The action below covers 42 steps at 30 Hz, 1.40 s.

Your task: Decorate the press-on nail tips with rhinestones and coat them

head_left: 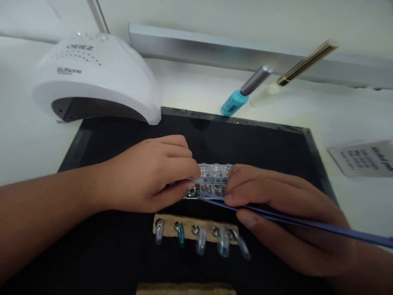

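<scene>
A clear box of rhinestones (207,189) with small compartments lies on the black mat (260,143). My left hand (159,172) is closed on the box's left end, its thumb and fingertips pressed to it. Purple tweezers (276,215) are pinched between the thumb and fingers of my right hand (285,205). Their tips reach the lower row of compartments; whether a stone is between them is too small to tell. In front of the box, several press-on nail tips (201,241) stick out from a tan strip (188,225), one of them teal.
A white nail lamp (101,69) stands at the back left. Behind the mat are a turquoise bottle with a grey cap (235,102) and a gold-handled brush or bottle (285,78). A printed packet (362,157) lies at right, and another tan strip (186,289) at the front edge.
</scene>
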Each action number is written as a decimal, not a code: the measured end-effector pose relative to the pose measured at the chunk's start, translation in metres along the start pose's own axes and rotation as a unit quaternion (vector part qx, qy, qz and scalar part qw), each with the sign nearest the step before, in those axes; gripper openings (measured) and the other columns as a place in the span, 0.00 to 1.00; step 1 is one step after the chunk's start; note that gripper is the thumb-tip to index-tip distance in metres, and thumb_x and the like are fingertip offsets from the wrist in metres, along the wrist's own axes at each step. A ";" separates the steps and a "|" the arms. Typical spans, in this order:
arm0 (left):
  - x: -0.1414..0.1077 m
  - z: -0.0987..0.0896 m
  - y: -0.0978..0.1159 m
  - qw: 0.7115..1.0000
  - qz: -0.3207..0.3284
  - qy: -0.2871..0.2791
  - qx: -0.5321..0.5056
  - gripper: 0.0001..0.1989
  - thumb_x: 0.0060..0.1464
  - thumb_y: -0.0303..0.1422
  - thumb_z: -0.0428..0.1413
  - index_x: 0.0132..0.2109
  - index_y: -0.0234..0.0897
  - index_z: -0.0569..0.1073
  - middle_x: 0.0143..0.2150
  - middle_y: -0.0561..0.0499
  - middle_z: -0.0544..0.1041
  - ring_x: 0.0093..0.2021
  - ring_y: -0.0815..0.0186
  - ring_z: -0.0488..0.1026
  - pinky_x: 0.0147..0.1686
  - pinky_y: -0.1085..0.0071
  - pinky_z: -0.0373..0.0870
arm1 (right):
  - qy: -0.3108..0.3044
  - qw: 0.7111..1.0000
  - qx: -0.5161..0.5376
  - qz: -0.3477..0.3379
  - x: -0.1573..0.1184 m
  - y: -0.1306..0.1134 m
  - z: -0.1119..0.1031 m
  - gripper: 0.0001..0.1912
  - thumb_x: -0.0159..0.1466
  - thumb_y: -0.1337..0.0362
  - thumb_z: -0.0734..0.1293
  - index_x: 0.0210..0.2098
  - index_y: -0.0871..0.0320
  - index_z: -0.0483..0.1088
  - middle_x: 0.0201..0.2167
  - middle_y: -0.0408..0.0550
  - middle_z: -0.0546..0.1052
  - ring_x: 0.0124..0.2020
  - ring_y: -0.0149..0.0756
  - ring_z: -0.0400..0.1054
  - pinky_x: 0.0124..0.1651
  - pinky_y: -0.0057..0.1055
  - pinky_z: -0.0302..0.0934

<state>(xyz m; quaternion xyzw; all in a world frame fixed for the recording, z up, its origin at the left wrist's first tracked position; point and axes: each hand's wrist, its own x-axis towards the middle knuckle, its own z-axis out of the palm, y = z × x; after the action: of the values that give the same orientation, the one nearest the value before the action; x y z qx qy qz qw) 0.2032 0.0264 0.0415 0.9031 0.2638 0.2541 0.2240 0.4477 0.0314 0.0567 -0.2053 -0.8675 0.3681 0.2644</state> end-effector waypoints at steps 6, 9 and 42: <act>0.001 0.000 0.000 1.000 -0.002 0.001 -0.004 0.07 0.62 0.26 0.51 0.38 0.32 0.74 0.32 0.48 0.75 0.36 0.65 0.70 0.40 0.69 0.67 | -0.020 1.000 -0.012 -0.009 0.000 -0.001 -0.001 0.09 0.62 0.74 0.65 0.41 0.59 0.71 0.32 0.48 0.77 0.33 0.33 0.73 0.37 0.30 0.70; 0.001 0.000 -0.001 1.000 -0.007 0.001 -0.007 0.06 0.61 0.26 0.51 0.38 0.33 0.73 0.32 0.49 0.75 0.36 0.65 0.70 0.40 0.69 0.68 | -0.027 0.999 -0.026 -0.007 -0.001 -0.002 0.000 0.08 0.63 0.73 0.65 0.41 0.58 0.71 0.32 0.48 0.78 0.34 0.34 0.74 0.38 0.30 0.71; 0.000 0.001 0.000 1.000 -0.004 0.000 -0.004 0.07 0.61 0.25 0.52 0.37 0.30 0.75 0.32 0.48 0.75 0.35 0.65 0.70 0.40 0.70 0.66 | -0.025 0.999 -0.044 -0.008 -0.002 -0.003 0.005 0.04 0.66 0.72 0.63 0.39 0.61 0.70 0.32 0.48 0.77 0.36 0.33 0.73 0.39 0.30 0.67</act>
<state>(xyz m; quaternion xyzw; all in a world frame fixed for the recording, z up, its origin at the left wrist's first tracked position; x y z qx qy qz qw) 0.2035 0.0264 0.0409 0.9011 0.2668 0.2543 0.2283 0.4459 0.0260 0.0555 -0.2006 -0.8905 0.3328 0.2368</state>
